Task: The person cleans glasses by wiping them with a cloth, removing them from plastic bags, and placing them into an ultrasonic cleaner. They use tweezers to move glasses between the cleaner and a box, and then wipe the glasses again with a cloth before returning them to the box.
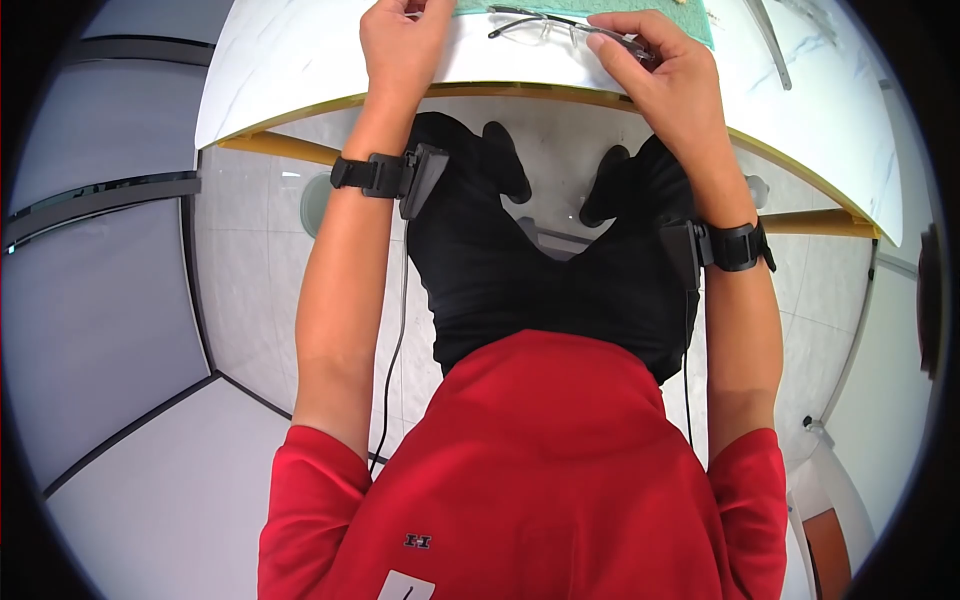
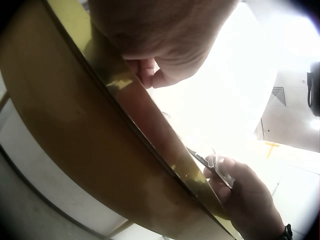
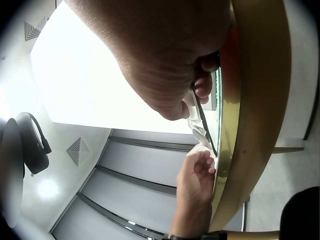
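Note:
My right hand [image 1: 665, 75] grips a pair of eyeglasses [image 1: 540, 15] at one end, thumb and fingers on the dark frame. Clear lenses and a thin dark temple extend leftward, close over the white marbled table [image 1: 500, 65]. In the left wrist view, the right hand [image 2: 250, 197] shows with the glasses [image 2: 200, 158] between thumb and fingers. My left hand [image 1: 405, 45] is at the table's front edge, left of the glasses, its fingertips cut off by the top of the head view. Its fingers look curled in the right wrist view; I cannot tell whether they hold something.
A green mat [image 1: 690, 14] lies on the table behind the glasses. A grey metal strip [image 1: 768, 45] is on the table to the right. The table's gold rim [image 1: 530, 90] curves in front of the person's legs.

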`<state>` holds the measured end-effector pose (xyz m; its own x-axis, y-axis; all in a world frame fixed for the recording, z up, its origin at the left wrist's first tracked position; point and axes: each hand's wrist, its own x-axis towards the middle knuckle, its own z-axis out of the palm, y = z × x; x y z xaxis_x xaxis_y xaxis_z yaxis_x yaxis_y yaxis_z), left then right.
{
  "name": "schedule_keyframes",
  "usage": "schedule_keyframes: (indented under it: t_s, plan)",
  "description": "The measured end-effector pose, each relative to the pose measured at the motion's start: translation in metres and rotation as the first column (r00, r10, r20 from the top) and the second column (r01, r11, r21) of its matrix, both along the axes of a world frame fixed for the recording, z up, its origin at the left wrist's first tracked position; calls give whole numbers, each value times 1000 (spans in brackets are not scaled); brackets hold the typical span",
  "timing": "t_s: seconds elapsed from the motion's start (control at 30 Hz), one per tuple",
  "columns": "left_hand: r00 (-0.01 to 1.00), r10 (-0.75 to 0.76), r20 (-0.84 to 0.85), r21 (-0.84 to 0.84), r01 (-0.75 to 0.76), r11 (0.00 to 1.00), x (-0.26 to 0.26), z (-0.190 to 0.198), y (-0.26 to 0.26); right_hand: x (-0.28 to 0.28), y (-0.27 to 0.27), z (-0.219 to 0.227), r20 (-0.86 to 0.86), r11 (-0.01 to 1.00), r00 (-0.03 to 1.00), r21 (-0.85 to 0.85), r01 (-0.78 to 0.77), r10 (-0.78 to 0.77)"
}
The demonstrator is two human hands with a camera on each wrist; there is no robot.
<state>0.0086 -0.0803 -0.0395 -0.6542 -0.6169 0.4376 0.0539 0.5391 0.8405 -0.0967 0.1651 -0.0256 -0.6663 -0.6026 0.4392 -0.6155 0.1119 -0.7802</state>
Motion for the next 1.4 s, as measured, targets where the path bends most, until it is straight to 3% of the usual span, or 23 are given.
schedule_keyframes:
  t_s: [0.1, 0.37, 0.47, 0.57, 0.6, 0.7, 1.1, 1.4]
  plan:
    - [1000, 3, 7, 0, -3, 1000, 1, 1, 1, 9, 1, 20, 82, 1000, 997, -6, 10, -9]
    - [997, 66, 43, -57, -64, 996, 11, 1, 24, 11, 1, 19, 94, 1000, 996, -26, 8, -6]
    - [994, 110, 21, -326, -97, 940, 17, 3, 54, 10, 2, 17, 108, 999, 994, -40, -3, 7]
    - [997, 72, -26, -349, -77, 934, 15, 5, 65, 9, 3, 18, 143, 1000, 990, -28, -2, 6]
    - [995, 89, 37, -266, -76, 961, 15, 5, 63, 9, 3, 19, 155, 1000, 988, -20, 0, 3]
    - [990, 111, 91, -237, -87, 968, 14, 9, 64, 9, 2, 18, 167, 1000, 986, -31, -2, 8]
    - [998, 68, 7, -270, -64, 961, 16, 6, 61, 14, -1, 19, 165, 999, 986, -42, -5, 12]
    - [996, 70, 57, -265, -53, 963, 20, -3, 50, 12, 0, 19, 251, 1000, 968, 10, -7, 4]
